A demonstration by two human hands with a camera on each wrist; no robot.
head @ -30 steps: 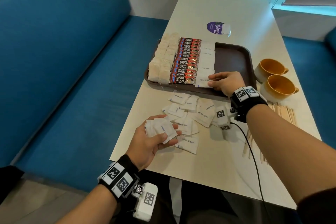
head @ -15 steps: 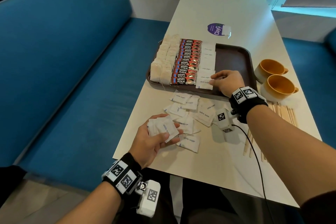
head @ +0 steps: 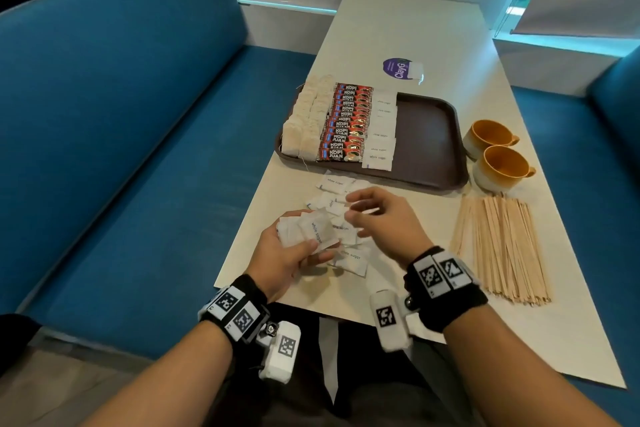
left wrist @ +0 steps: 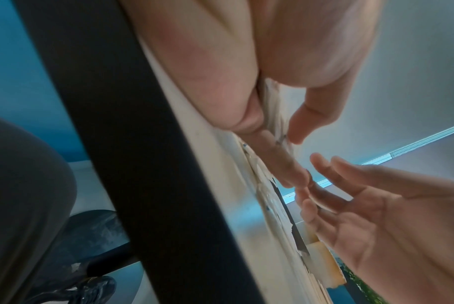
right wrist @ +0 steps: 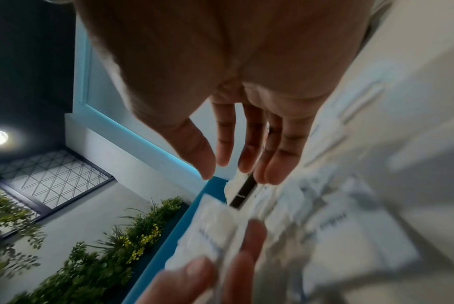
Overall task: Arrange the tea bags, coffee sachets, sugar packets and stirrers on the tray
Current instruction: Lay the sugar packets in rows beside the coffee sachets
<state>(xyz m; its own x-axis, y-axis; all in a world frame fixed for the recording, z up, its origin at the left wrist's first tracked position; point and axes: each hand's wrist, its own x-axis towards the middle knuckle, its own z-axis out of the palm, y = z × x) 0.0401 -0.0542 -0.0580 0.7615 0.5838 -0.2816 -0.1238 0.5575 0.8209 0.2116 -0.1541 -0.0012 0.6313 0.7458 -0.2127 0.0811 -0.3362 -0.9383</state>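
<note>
A brown tray [head: 429,135] carries rows of tea bags [head: 304,121], red coffee sachets [head: 346,121] and white sugar packets [head: 381,130]. Loose sugar packets [head: 334,184] lie on the table before the tray. My left hand [head: 294,253] grips a small stack of sugar packets [head: 311,230], thumb on top; the stack [right wrist: 215,228] also shows in the right wrist view. My right hand [head: 377,215] hovers just right of that stack, fingers relaxed and spread, holding nothing [right wrist: 236,168]. Wooden stirrers [head: 502,246] lie fanned on the table at the right.
Two yellow-lined cups [head: 498,163] stand right of the tray. A purple round sticker [head: 398,68] with a lone tea bag [head: 415,69] lies beyond the tray. Blue bench seats [head: 156,184] flank the table. The tray's right half is bare.
My right hand has left the sugar row on the tray and come back toward me, to the stack in my left hand. The left hand kept its hold.
</note>
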